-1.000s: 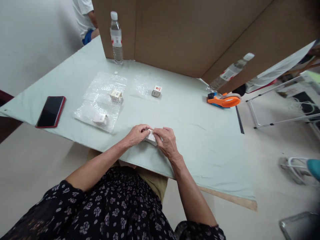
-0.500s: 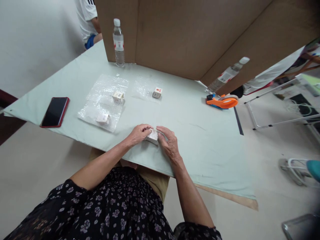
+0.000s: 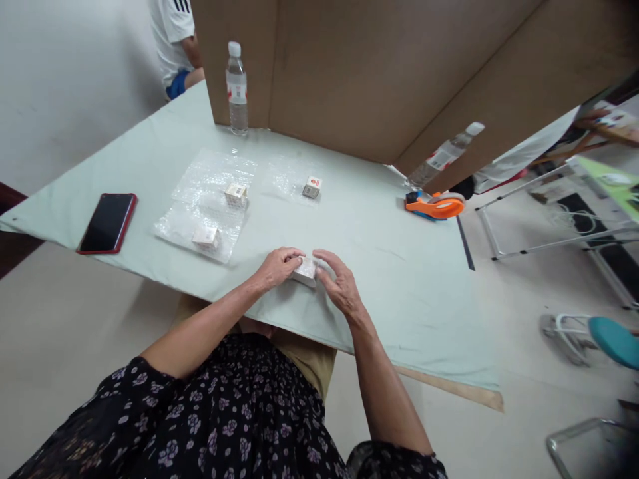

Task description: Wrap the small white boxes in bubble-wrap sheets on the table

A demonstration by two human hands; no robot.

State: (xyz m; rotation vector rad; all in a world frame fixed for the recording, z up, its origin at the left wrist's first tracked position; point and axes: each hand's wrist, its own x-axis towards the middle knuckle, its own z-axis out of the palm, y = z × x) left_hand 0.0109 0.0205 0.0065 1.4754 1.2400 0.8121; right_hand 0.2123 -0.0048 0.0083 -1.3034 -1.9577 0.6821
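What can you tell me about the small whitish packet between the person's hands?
The small packet looks pale and boxy, its top shiny and slightly bumpy, perhaps wrapped in plastic. It lies on the pale green table, near the person's edge. The left hand holds its left end, thumb on top; the right hand is open beside its right end, contact unclear.
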